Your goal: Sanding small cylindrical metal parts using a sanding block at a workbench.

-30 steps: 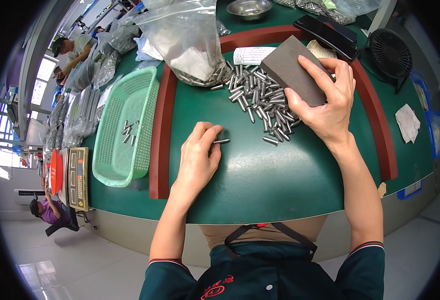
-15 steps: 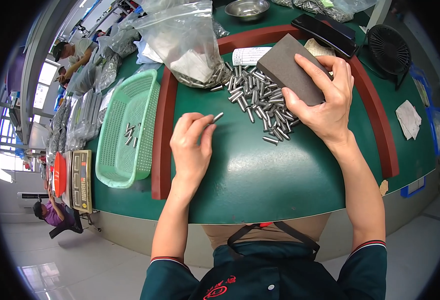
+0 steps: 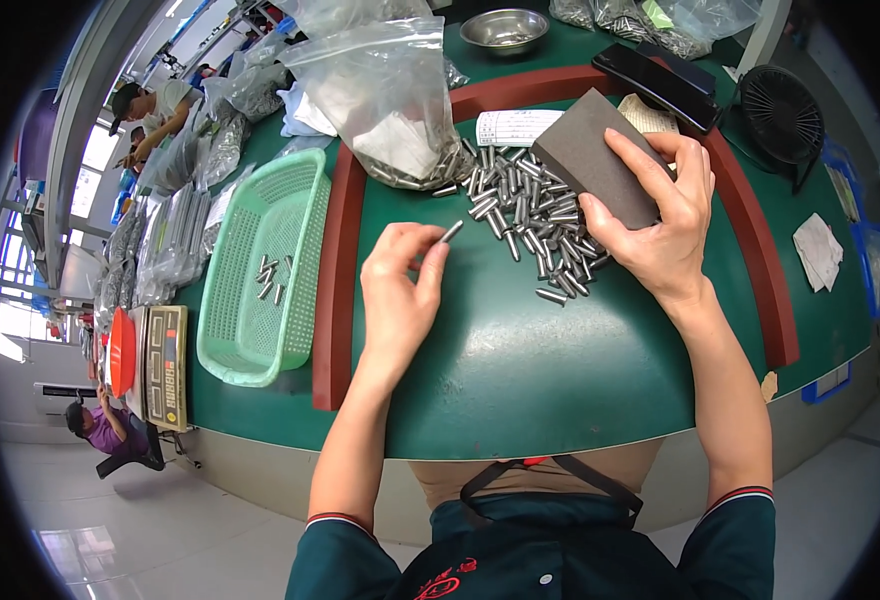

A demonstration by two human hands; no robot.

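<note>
Between thumb and fingers, my left hand [image 3: 402, 285] pinches one small metal pin [image 3: 452, 231] above the green table. My right hand [image 3: 663, 215] grips a dark grey rectangular block [image 3: 600, 150], its thumb on the near edge and its fingers across the top. Left of and below the block lies a loose pile of metal pins [image 3: 520, 205], partly covered by it. A clear plastic bag [image 3: 385, 100] of more pins stands behind my left hand. The green perforated basket [image 3: 305, 290] to the left has several pins inside.
Red-brown rails [image 3: 335, 300] border the work area. A white paper slip [image 3: 515, 127], black phone [image 3: 650, 85], small fan [image 3: 782, 115] and steel bowl [image 3: 505, 32] sit toward the back. Far left are a scale [image 3: 167, 365] and other people. A crumpled cloth [image 3: 818, 252] lies right.
The whole view has shifted slightly, with the table lower and to the right. Both hands keep their grips on the pin and the block.
</note>
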